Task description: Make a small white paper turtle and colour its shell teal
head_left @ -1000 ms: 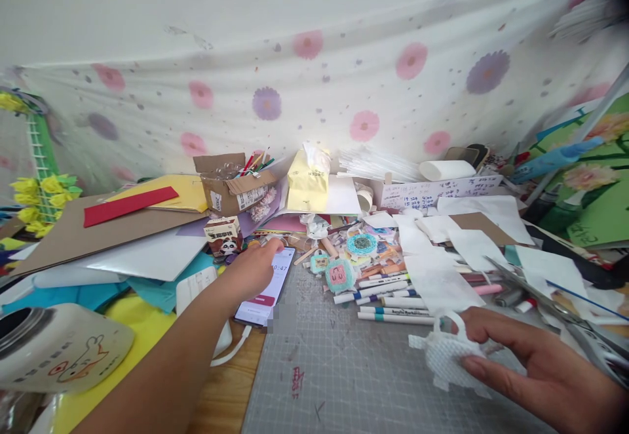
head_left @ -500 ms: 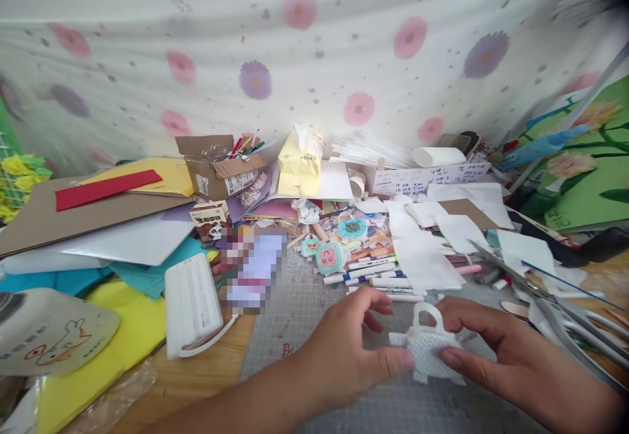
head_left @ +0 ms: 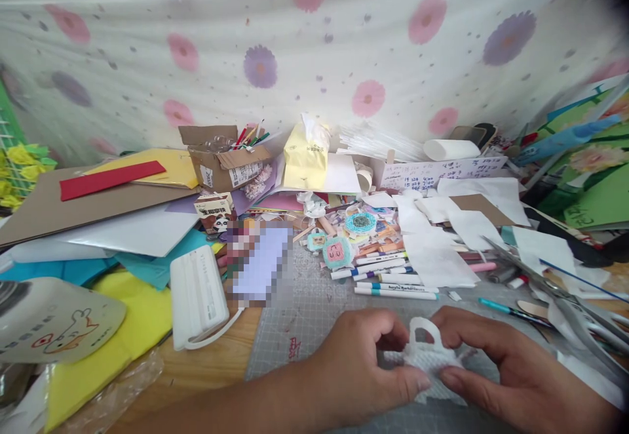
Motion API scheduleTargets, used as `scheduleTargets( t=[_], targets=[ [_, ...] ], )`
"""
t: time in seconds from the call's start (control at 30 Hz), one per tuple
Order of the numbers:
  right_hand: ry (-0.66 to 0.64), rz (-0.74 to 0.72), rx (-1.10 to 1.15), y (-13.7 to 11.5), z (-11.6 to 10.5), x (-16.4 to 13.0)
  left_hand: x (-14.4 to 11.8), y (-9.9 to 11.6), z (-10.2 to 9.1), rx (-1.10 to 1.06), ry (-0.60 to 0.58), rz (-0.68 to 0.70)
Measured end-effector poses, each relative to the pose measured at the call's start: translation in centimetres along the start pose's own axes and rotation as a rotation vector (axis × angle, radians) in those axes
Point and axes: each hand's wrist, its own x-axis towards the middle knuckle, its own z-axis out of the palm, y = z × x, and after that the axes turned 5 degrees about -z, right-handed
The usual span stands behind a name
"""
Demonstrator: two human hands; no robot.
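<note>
Floral fabric (head_left: 314, 47), white with pink and purple flowers, hangs behind a cluttered desk (head_left: 216, 365). At far left stands a cream appliance (head_left: 54, 319) with a cartoon animal print, on yellow paper (head_left: 122, 319). Behind it lie brown cardboard (head_left: 44, 208) bearing a red strip (head_left: 111, 179), and blue and white sheets. A white ridged device (head_left: 196, 296) sits near the edge of a grey cutting mat (head_left: 314, 316). Further back are an open carton of pencils (head_left: 226, 158) and a yellow tissue pack (head_left: 305, 158). Marker pens (head_left: 393, 283) lie in a loose row on the mat, beside small mesh charms (head_left: 339, 250) and cut white scraps (head_left: 437, 257).

At near centre, the left hand (head_left: 358, 372) pinches a small white mesh piece (head_left: 425, 355) with a loop handle on top, thumb and fingers closed on its left edge. The right hand (head_left: 511, 375) grips the same piece from the right, fingers closed on it. The piece is held just above the mat, between both hands. Scissors (head_left: 565, 296) lie at right, near green painted boards (head_left: 594, 191).
</note>
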Motion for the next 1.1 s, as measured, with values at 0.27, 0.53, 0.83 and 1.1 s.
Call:
scheduleTargets(
  t=[0.27, 0.53, 0.83, 1.1],
  targets=[
    [0.042, 0.015, 0.011, 1.1, 0.3, -0.5, -0.1, 0.4, -0.4, 0.046, 0.061, 0.035],
    [0.019, 0.025, 0.039, 0.9, -0.1, -0.4, -0.3, 0.1, -0.7, -0.031, 0.037, 0.035],
    [0.193, 0.2, 0.212, 3.0, -2.5, -1.0, -0.3, 0.0, -1.3, -0.232, 0.092, 0.013],
    [0.228, 0.232, 0.173, 2.5, -2.8, -1.0, -1.1, 0.3, -1.0, -0.102, -0.108, 0.097]
  ],
)
